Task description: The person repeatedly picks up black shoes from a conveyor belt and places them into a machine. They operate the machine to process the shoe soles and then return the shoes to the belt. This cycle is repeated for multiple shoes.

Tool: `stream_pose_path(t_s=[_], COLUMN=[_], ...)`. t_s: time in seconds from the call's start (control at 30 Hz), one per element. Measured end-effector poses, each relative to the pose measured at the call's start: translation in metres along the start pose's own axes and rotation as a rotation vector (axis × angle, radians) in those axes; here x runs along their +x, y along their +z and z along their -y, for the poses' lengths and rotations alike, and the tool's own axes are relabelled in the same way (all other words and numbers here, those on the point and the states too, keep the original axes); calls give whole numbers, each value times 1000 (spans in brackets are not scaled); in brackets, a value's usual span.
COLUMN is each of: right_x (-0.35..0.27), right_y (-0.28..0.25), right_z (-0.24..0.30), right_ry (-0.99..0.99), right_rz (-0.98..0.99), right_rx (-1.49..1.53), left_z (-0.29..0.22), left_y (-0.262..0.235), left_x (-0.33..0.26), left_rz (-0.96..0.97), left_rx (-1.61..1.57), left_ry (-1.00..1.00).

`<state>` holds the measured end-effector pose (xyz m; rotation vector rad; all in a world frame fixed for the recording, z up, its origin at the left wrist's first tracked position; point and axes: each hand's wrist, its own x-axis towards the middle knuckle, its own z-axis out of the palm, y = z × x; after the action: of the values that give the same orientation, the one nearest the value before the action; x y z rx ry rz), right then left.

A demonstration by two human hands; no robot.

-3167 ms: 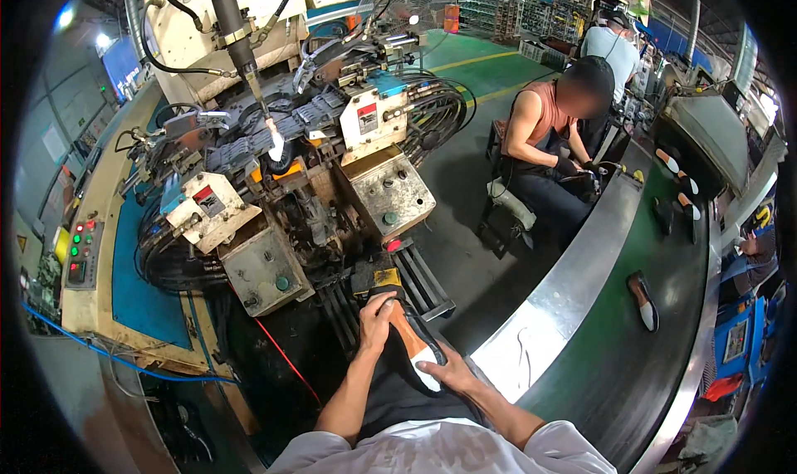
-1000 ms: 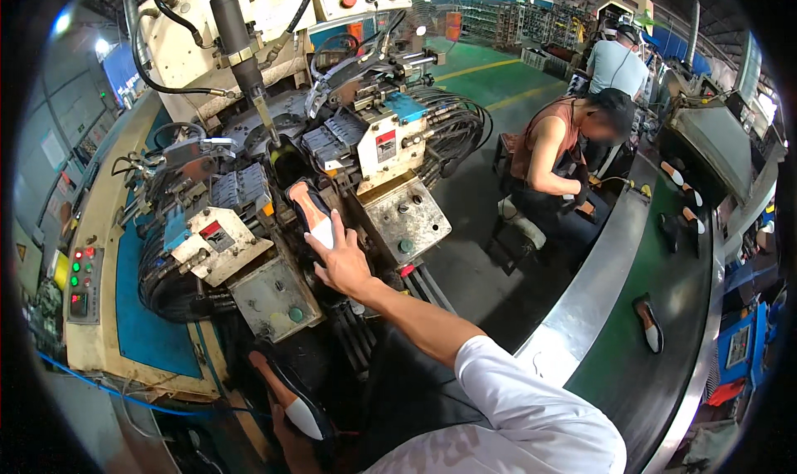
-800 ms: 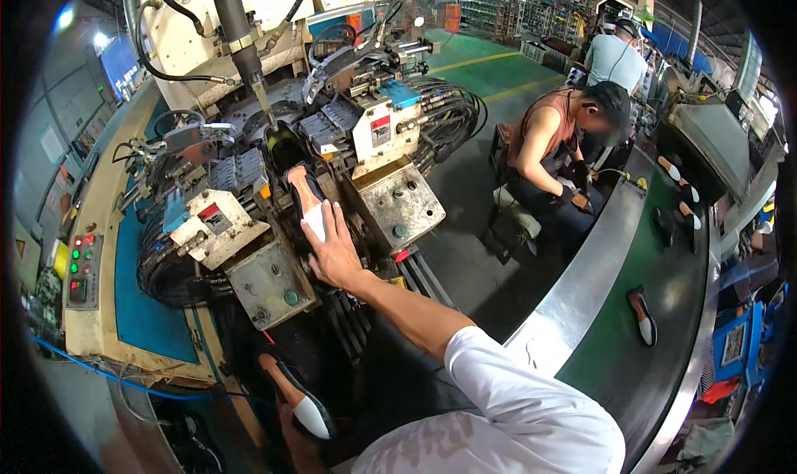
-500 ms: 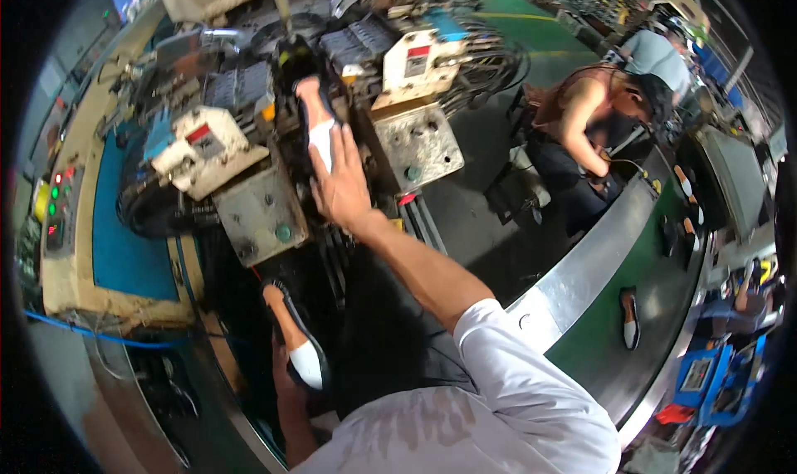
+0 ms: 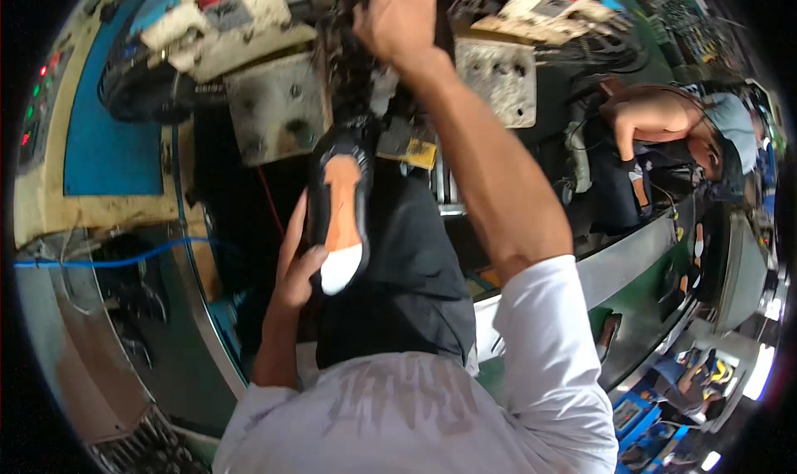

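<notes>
My left hand (image 5: 292,262) is closed on the side of a black shoe (image 5: 343,217), its thumb near the white end. The shoe is held bottom side up in front of my lap, showing a tan strip and a white patch. At the top edge my right hand (image 5: 400,21) reaches into the machine between two beige heads, its fingers apart. A small bit of white shows between those fingers, likely part of the shoe in the machine. The fingertips are cut off by the picture's edge.
Metal plates (image 5: 281,107) flank the machine's middle. A control panel (image 5: 41,109) with lit buttons stands at left, with a blue hose (image 5: 124,262) below. Black shoes (image 5: 137,308) lie on a lower left shelf. A co-worker (image 5: 664,134) bends beside the conveyor (image 5: 618,262) at right.
My left hand has raised the shoe from low at left to before my lap. My view has shifted down, so my right hand and the machine now sit at the top edge.
</notes>
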<state>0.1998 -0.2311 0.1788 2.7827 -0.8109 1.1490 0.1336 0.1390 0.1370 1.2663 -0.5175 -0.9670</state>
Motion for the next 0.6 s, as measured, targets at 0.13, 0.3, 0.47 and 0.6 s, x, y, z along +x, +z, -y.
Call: stream_pose_path(t_s=[0.13,0.3,0.47,0.6], right_x=[1,14,3,-129], right_y=[-18,-26,-34,-27], right_z=[10,-5,-22,4], right_ry=[-29,-76,-193,25], right_rz=[14,55,25,220], right_rx=[55,125,337,468], left_z=[-2,9,4,17], left_y=[0,-4,-30,-72], left_x=[11,9,-27,-73], left_rz=[-28,-149,-324,-484], left_rx=[191,515,1075,1281], left_ry=[82,275,544,626])
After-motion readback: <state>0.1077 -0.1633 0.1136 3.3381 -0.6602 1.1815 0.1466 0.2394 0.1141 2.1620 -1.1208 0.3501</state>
